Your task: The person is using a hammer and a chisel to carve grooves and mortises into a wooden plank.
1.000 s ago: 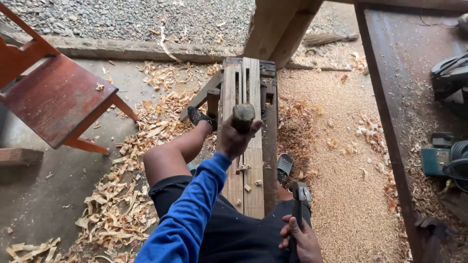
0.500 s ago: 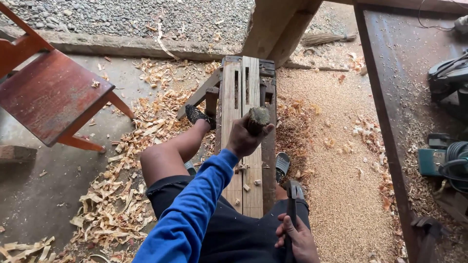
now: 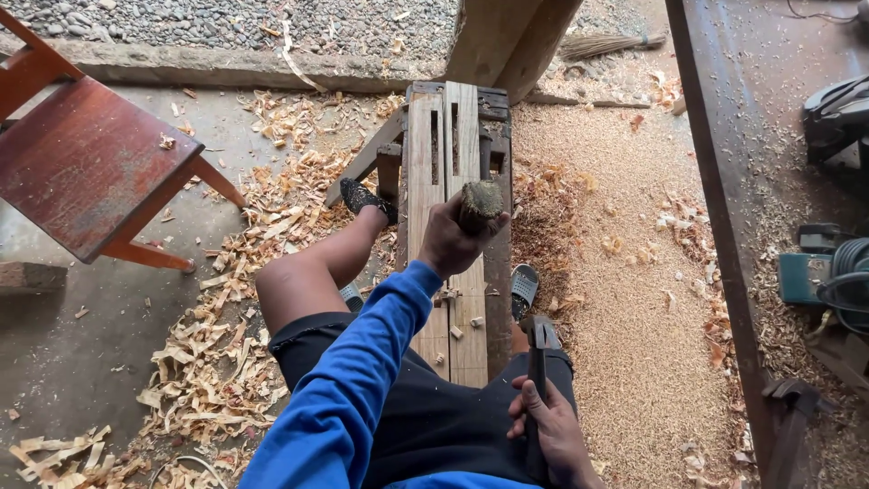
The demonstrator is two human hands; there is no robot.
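While left hand (image 3: 450,243) grips chisel (image 3: 478,206) upright on plank (image 3: 445,181), right hand (image 3: 552,427) holds hammer (image 3: 538,380), head forward.

— What lies around the work?
— A red wooden chair (image 3: 86,172) at the left, pale wood shavings (image 3: 226,353) over the concrete floor (image 3: 54,362), sawdust (image 3: 625,308) to the right.
— And farther off?
— Gravel (image 3: 208,20), a broom (image 3: 605,43), a teal power tool (image 3: 808,276).
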